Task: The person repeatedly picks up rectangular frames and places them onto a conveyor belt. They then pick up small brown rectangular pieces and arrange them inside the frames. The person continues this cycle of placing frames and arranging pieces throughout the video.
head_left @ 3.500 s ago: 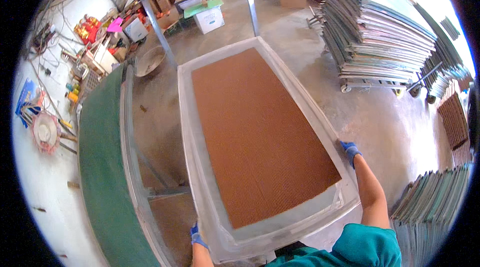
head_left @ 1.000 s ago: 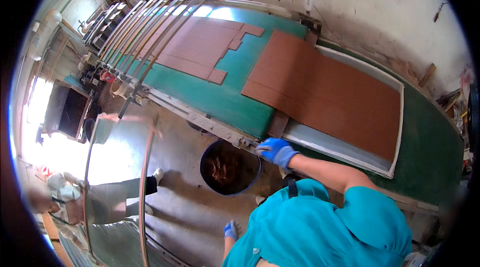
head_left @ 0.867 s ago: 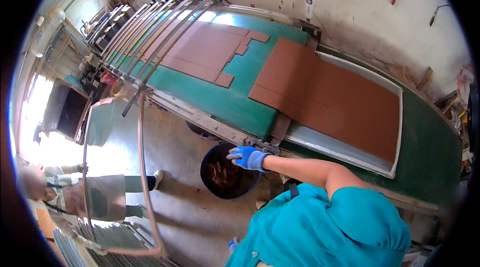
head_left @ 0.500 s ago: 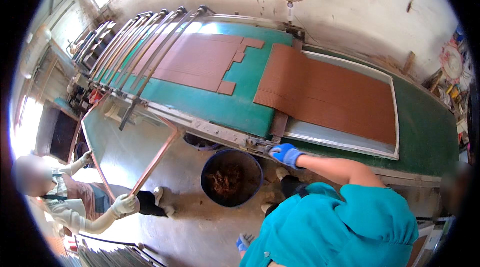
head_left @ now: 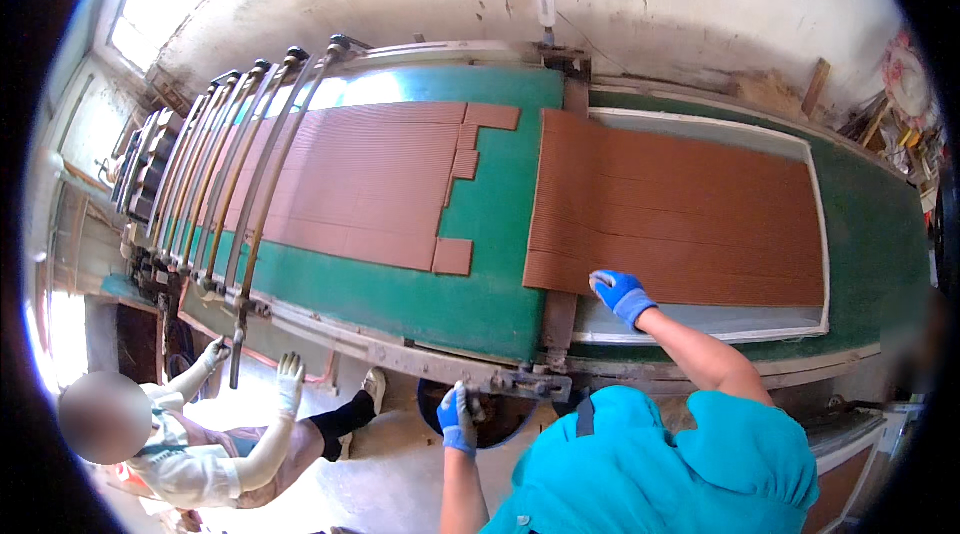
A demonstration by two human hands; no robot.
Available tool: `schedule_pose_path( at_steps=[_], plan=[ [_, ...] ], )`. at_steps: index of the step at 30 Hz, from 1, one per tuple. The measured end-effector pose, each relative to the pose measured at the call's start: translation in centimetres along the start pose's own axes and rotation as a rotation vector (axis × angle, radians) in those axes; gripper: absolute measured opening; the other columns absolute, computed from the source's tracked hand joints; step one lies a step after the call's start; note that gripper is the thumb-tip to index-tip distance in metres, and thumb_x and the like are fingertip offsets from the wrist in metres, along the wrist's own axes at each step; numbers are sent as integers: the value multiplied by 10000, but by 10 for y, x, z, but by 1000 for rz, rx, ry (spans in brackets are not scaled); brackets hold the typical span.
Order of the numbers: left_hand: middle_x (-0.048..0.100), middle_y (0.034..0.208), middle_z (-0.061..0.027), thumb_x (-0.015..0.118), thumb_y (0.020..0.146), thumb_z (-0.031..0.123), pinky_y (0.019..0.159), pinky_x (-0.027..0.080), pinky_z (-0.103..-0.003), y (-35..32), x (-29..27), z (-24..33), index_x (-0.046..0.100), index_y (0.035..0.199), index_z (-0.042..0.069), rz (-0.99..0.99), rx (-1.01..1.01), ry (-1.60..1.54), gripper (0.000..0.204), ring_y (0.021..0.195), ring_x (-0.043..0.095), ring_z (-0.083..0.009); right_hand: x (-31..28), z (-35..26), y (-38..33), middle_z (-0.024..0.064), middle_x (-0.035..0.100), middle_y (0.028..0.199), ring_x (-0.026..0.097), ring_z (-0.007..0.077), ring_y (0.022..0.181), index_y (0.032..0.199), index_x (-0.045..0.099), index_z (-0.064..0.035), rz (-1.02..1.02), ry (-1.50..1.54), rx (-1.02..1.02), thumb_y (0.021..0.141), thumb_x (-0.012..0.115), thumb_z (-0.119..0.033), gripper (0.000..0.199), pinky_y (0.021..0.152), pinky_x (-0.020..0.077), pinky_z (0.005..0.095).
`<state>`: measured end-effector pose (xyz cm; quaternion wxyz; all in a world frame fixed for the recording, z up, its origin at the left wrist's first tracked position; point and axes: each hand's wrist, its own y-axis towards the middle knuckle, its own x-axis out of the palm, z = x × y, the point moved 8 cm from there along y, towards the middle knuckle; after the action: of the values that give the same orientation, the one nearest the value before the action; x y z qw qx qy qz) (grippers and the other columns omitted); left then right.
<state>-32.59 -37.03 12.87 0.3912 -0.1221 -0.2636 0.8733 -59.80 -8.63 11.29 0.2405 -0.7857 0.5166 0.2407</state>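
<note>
My right hand (head_left: pixel 622 298), in a blue glove with a grey palm, is at the near edge of a brown ribbed sheet (head_left: pixel 690 214). Its fingers are curled over that edge, and I cannot see whether they pinch it. The sheet lies across a white-rimmed flat frame (head_left: pixel 824 279), and its left part bulges up over a crossbar (head_left: pixel 560 319). Beside the bench's metal side rail (head_left: pixel 400 349) is my left hand (head_left: pixel 457 419), gloved in blue, its fingers pressed together. What it holds, if anything, is hidden.
More brown ribbed sheets and pieces (head_left: pixel 370 184) lie on the green bench top (head_left: pixel 490 284). Rods (head_left: pixel 285 164) span its left end. A co-worker (head_left: pixel 230 444) with white gloves stands at the near left, by a copper-edged frame (head_left: pixel 325 377). A dark tub (head_left: pixel 500 429) stands below the rail.
My right hand has moved from the rail up to the sheet's near edge. My left hand has risen to the rail. The co-worker has let go of the copper-edged frame, now lower by the bench.
</note>
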Motion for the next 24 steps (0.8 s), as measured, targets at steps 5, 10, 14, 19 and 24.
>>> schedule_pose_path(
  at_steps=[5, 10, 14, 19, 24],
  plan=[
    [504, 969, -109, 518, 832, 317, 639, 462, -352, 89, 62, 18, 462, 1098, 118, -111, -300, -367, 336, 778, 525, -219, 6, -58, 132, 150, 590, 933, 560, 312, 870, 947, 596, -70, 132, -58, -299, 825, 493, -275, 260, 725, 457, 374],
    [362, 1198, -186, 510, 826, 324, 845, 410, -490, 138, 107, 25, 260, 1255, 292, -187, -451, -732, 498, 1082, 418, -350, 33, -122, 307, 121, 545, 1045, 496, 293, 958, 1032, 544, -101, 322, -326, -511, 814, 483, -301, 302, 828, 385, 410],
    [290, 1257, -215, 557, 787, 345, 896, 342, -525, 143, 118, 18, 314, 1233, 328, -124, -522, -664, 508, 1138, 344, -382, 39, -129, 445, 109, 494, 1111, 469, 282, 1014, 1052, 509, -115, 194, -501, -309, 806, 463, -354, 346, 848, 361, 425],
    [309, 1234, -221, 570, 783, 337, 908, 319, -534, 138, 134, 12, 288, 1234, 328, -177, -568, -643, 532, 1132, 348, -380, 44, -103, 439, 137, 566, 855, 513, 301, 857, 776, 560, -88, 294, -558, -92, 833, 411, -383, 336, 731, 404, 446],
    [316, 1233, -219, 562, 788, 348, 904, 320, -529, 129, 146, 5, 249, 1255, 338, -247, -622, -644, 563, 1128, 357, -373, 117, -117, 227, 114, 524, 702, 490, 263, 712, 681, 560, -98, -39, -616, -365, 770, 472, -374, 303, 624, 355, 422]
  ],
)
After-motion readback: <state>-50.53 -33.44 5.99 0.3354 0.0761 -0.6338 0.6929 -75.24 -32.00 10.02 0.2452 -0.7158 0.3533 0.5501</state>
